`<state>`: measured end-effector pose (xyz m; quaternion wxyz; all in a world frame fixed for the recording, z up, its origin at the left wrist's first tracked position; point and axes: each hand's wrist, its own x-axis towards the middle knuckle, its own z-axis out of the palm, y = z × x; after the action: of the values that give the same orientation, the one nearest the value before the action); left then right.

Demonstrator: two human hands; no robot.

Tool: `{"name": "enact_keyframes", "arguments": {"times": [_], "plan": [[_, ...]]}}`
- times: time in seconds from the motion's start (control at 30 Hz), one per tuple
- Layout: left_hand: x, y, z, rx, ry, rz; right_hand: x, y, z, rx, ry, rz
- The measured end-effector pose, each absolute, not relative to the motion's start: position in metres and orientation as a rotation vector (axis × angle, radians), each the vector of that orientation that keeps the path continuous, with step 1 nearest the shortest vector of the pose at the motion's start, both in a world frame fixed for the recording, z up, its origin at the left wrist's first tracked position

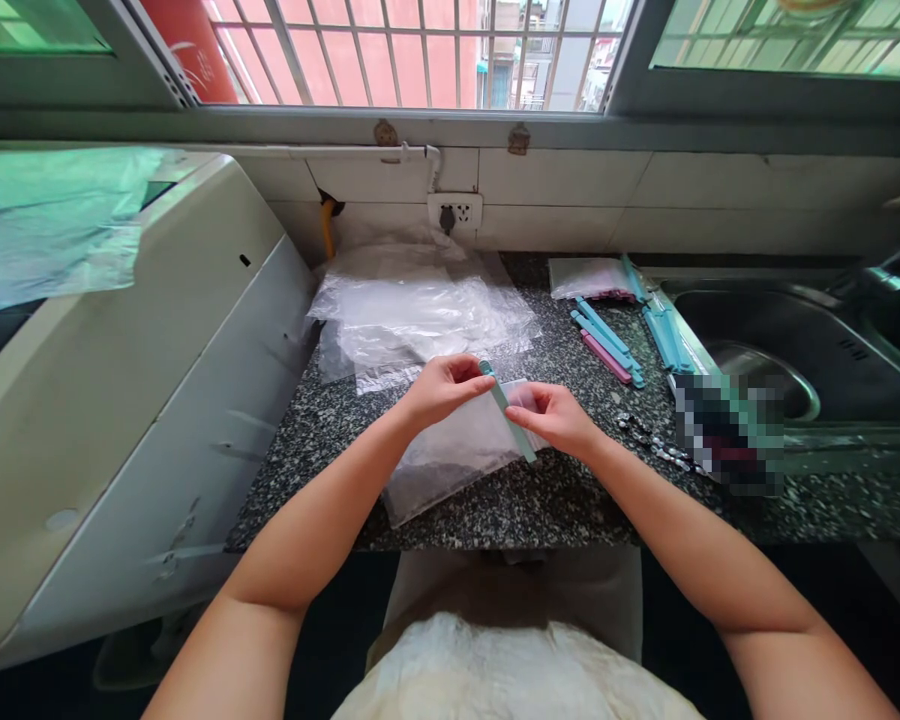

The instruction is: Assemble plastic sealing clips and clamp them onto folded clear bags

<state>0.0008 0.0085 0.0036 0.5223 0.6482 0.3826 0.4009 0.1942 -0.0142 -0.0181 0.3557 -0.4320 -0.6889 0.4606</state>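
My left hand (pixel 447 386) pinches the upper end of a long pale teal bag sealing clip (pixel 511 418). The clip slants down to the right across a clear plastic bag (pixel 450 462), near the bag's right end. Just right of the clip, my right hand (pixel 561 418) is closed on the bag's edge, thumb on top. Whether the clip is snapped closed is too small to tell. The bag lies flat over the dark speckled countertop (pixel 315 455).
Behind my hands spreads a pile of clear plastic bags (pixel 420 310). To the right lie blue clips (pixel 604 335), a pink clip (pixel 606 358), more blue clips (pixel 667 338) and a small packet (pixel 589 277). A sink (pixel 832 340) is far right; a pale appliance (pixel 195 330) stands left.
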Motion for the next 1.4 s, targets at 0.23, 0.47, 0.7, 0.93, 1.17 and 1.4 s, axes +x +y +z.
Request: {"name": "enact_keyframes", "arguments": {"times": [0.23,0.47,0.7,0.93,1.17,1.4], "plan": [[0.0008,0.0085,0.001,1.608,0.939,0.965,0.193,-0.0144,-0.0196,-1.101,-1.761,1.223],[0.0,0.0077,0.0026,1.628,0.938,0.952,0.1911,-0.0158,-0.0178,-1.095,-1.755,1.233],[-0.0001,0.0079,0.0026,1.671,0.938,0.934,0.1898,-0.0164,-0.018,-1.089,-1.737,1.259],[0.0005,0.0084,-0.0006,1.702,0.93,0.937,0.1901,-0.0164,-0.0197,-1.107,-1.76,1.262],[0.0014,0.0079,0.0001,1.692,0.919,0.951,0.1904,-0.0161,-0.0213,-1.123,-1.779,1.241],[0.0046,0.0056,0.001,1.599,0.912,0.971,0.1899,-0.0159,-0.0201,-1.124,-1.804,1.211]]}}
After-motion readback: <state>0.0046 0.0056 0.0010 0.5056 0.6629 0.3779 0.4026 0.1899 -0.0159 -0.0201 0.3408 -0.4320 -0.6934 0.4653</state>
